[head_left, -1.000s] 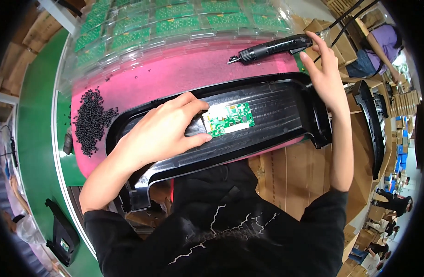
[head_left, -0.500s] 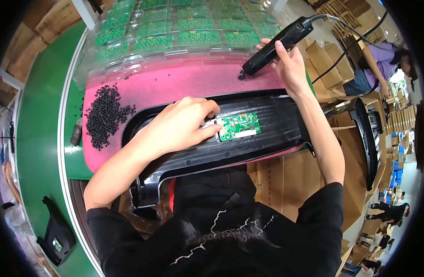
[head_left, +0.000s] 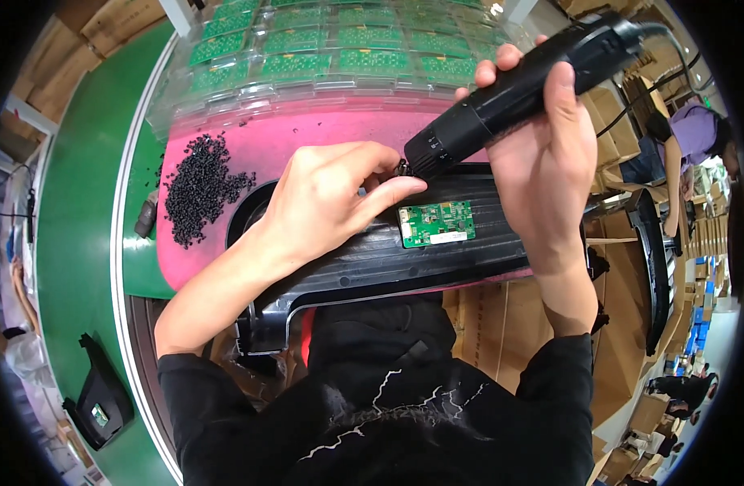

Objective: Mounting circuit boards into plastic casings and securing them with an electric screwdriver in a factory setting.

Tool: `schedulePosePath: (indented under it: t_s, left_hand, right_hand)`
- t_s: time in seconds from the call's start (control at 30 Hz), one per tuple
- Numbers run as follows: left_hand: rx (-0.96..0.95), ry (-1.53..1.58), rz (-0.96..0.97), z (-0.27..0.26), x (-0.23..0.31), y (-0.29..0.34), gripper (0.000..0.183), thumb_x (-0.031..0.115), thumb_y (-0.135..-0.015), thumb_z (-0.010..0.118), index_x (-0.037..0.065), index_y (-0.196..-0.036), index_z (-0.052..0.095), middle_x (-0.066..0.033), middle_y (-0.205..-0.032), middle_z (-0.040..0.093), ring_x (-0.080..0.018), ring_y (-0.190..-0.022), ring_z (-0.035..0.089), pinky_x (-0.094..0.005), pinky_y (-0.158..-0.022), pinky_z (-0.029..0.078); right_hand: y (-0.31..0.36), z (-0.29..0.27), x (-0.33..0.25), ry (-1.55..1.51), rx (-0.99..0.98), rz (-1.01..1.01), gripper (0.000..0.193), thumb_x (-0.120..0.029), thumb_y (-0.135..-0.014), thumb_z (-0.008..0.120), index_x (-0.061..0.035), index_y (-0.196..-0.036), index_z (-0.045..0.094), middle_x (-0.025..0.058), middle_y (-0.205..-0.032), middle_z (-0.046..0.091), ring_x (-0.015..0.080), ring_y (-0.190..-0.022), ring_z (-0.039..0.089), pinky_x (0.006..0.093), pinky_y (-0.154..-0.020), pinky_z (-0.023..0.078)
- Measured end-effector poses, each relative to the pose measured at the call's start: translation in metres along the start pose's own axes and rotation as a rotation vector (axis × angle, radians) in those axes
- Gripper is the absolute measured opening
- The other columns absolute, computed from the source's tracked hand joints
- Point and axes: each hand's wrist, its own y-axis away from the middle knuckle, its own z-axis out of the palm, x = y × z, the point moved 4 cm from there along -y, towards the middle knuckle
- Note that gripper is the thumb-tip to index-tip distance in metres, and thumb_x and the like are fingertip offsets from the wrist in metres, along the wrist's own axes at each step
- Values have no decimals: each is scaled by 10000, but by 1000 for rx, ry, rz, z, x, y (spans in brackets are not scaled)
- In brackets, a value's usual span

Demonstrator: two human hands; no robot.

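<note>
In my right hand point(head_left: 546, 166) is a corded black electric screwdriver point(head_left: 481, 113), wrapped by the fingers and tilted with its tip down and left. A few small black screws point(head_left: 404, 168) cling at that tip. My left hand point(head_left: 323, 198) has its thumb and fingertips closed around them, partly hiding them. Below the hands, a green circuit board point(head_left: 438, 224) with white connectors lies inside a long black plastic housing point(head_left: 347, 261). No hand touches the board. The housing rests at the near edge of a pink mat point(head_left: 283, 125).
A heap of small black screws point(head_left: 198, 194) sits on the mat's left. Clear plastic trays point(head_left: 323, 85) of green boards stand behind. On the green table point(head_left: 80, 211) at left lies another black housing point(head_left: 104, 397) with a board. Cardboard boxes point(head_left: 501, 324) and a person point(head_left: 688, 138) are at right.
My right hand has brought the screwdriver nearer, off the mat and over the housing. My left hand has left the circuit board and come up to the screwdriver's tip.
</note>
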Motion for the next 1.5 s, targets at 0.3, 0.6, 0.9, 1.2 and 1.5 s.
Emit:
schedulePosePath:
  t_s: [0.3, 0.6, 0.9, 1.2, 1.5]
  left_hand:
    - [-65, -121, 242, 4, 9, 1, 244, 28, -769, 742, -20, -972, 615, -136, -788, 656, -293, -640, 655, -354, -522, 522]
    - [-112, -59, 312, 7, 15, 0, 251, 14, -721, 748, -12, -935, 619, -112, -732, 633, -282, -627, 648, -363, -509, 514]
    - [-153, -163, 410, 2, 16, 3, 170, -26, -675, 697, 16, -829, 638, -57, -667, 597, -201, -558, 609, -312, -450, 459]
    - [-159, 230, 245, 12, 5, 4, 152, 4, -751, 748, -26, -883, 679, -130, -768, 675, -260, -664, 668, -324, -577, 528]
    - [-165, 307, 262, 8, 7, 5, 170, -14, -728, 751, -35, -884, 687, -139, -780, 690, -267, -682, 685, -319, -606, 550]
  right_hand:
    - [28, -2, -6, -237, -7, -73, 389, -349, -1047, 357, -76, -1321, 405, 77, -1115, 480, 222, -1063, 474, 464, -1013, 373]
    - [40, 2, -17, -286, -21, -204, 477, -417, -1008, 396, -47, -1309, 422, 43, -962, 480, 187, -881, 456, 434, -902, 335]
    - [49, 5, -24, -76, 55, -174, 476, -506, -937, 493, -106, -1193, 467, -51, -614, 443, 86, -479, 420, 279, -571, 398]
    - [55, 10, -49, -152, -53, -379, 438, -434, -849, 633, -107, -1073, 446, -49, -658, 490, 81, -523, 486, 279, -595, 436]
    - [61, 22, -45, -94, -79, -442, 454, -423, -832, 666, -115, -1080, 442, -64, -648, 502, 72, -516, 498, 256, -572, 435]
